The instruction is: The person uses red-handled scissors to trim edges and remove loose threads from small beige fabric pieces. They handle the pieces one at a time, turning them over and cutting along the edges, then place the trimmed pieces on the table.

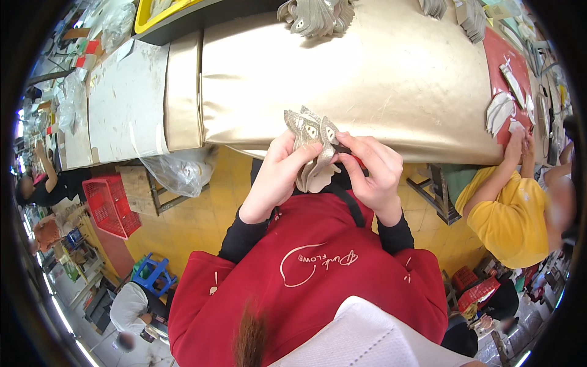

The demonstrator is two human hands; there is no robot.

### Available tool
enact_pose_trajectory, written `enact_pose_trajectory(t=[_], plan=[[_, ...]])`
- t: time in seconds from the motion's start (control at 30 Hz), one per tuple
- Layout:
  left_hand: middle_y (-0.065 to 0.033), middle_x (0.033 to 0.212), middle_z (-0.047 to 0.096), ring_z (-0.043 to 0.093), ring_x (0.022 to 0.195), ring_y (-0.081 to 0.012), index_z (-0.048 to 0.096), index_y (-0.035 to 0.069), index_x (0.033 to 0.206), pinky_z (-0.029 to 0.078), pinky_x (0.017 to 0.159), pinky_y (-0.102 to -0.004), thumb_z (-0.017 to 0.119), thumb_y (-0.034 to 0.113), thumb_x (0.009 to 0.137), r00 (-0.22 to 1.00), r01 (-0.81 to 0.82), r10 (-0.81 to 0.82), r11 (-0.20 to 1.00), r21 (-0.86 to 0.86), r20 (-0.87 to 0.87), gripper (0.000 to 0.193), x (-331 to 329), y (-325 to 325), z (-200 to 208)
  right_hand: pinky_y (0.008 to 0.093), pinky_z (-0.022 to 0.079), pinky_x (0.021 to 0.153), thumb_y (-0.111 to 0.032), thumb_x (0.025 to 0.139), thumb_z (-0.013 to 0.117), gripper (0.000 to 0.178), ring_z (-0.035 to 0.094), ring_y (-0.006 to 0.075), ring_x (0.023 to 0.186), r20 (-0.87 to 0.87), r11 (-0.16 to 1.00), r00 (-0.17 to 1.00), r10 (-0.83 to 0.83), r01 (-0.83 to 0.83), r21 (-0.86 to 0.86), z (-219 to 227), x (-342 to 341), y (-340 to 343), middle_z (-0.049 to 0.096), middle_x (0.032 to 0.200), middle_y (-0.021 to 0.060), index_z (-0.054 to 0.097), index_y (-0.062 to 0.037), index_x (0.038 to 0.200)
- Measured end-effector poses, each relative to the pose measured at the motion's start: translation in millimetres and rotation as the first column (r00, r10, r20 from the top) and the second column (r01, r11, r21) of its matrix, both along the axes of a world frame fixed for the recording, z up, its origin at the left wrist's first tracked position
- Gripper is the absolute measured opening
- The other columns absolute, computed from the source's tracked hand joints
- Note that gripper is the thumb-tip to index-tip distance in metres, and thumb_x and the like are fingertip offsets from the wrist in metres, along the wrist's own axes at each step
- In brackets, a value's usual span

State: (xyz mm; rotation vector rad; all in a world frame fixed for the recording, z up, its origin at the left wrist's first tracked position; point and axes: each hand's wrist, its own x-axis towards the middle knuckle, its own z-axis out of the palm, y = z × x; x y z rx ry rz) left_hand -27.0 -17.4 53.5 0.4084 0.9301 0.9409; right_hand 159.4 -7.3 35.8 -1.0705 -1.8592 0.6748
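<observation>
In front of my chest, just off the table's near edge, my left hand (pixel 282 171) is closed around a small bunch of silver-grey glittery shoe upper pieces (pixel 310 131). The pieces are curved, with pointed ends and small pale cutouts, and fan apart at the top. At the bunch's right side, my right hand (pixel 374 170) is closed in a pinch. A slim dark thing (pixel 340 148) shows between its thumb and fingers, with a bit of red beside it; most of it is hidden by the fingers. Its tip touches or lies very close to the rightmost piece.
A gold-covered table (pixel 367 79) spans the front. At its far side lies a heap of similar grey pieces (pixel 317 17), with more stacks (pixel 469 19) at far right. A yellow-rimmed tray (pixel 177 21) stands far left. Right, a person in yellow (pixel 507 214) handles pale pieces.
</observation>
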Motion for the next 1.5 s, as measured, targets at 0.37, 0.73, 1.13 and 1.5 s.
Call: enact_pose_trajectory(t=[0.37, 0.73, 1.13, 1.5], plan=[[-0.0068, 0.11, 0.068, 0.064, 0.095, -0.0086, 0.058, -0.002, 0.121, 0.053, 0.083, -0.0263, 0.058, 0.009, 0.1, 0.999, -0.024, 0.025, 0.999, 0.045, -0.024, 0.024, 8, -2, 4, 0.0303, 0.055, 0.066, 0.008, 0.077, 0.073, 0.037, 0.07, 0.0245, 0.073, -0.05, 0.999, 0.998, -0.039, 0.038, -0.032, 7, -3, -2, 0.072, 0.087, 0.0156, 0.07, 0.0036, 0.113], [-0.0069, 0.107, 0.07, 0.065, 0.092, -0.0086, 0.059, -0.003, 0.121, 0.054, 0.081, -0.0256, 0.058, 0.01, 0.101, 0.999, -0.025, 0.027, 0.998, 0.057, -0.03, 0.024, 8, -2, 1, 0.0294, 0.053, 0.057, 0.005, 0.08, 0.072, 0.031, 0.07, 0.0215, 0.066, -0.1, 0.994, 0.99, -0.103, 0.097, -0.058, 8, -11, -2, 0.071, 0.085, 0.0138, 0.07, 0.0019, 0.11], [-0.0068, 0.107, 0.069, 0.064, 0.092, -0.0078, 0.059, -0.003, 0.12, 0.054, 0.079, -0.0249, 0.057, 0.01, 0.102, 0.998, -0.024, 0.028, 0.998, 0.065, -0.051, 0.023, 6, -3, 3, 0.0297, 0.053, 0.058, 0.003, 0.076, 0.075, 0.033, 0.068, 0.0226, 0.066, -0.022, 0.997, 0.997, -0.071, 0.071, -0.003, 9, -6, -1, 0.072, 0.086, 0.0133, 0.072, -0.0004, 0.108], [-0.0078, 0.102, 0.071, 0.066, 0.088, -0.0091, 0.061, -0.006, 0.117, 0.056, 0.076, -0.0259, 0.058, 0.01, 0.101, 0.996, 0.036, -0.032, 0.998, 0.05, -0.087, 0.022, 4, -1, 6, 0.03, 0.054, 0.06, 0.002, 0.076, 0.077, 0.03, 0.069, 0.022, 0.068, -0.081, 0.997, 0.995, -0.053, 0.048, -0.058, 11, -2, -1, 0.072, 0.086, 0.0134, 0.072, 0.0003, 0.105]])
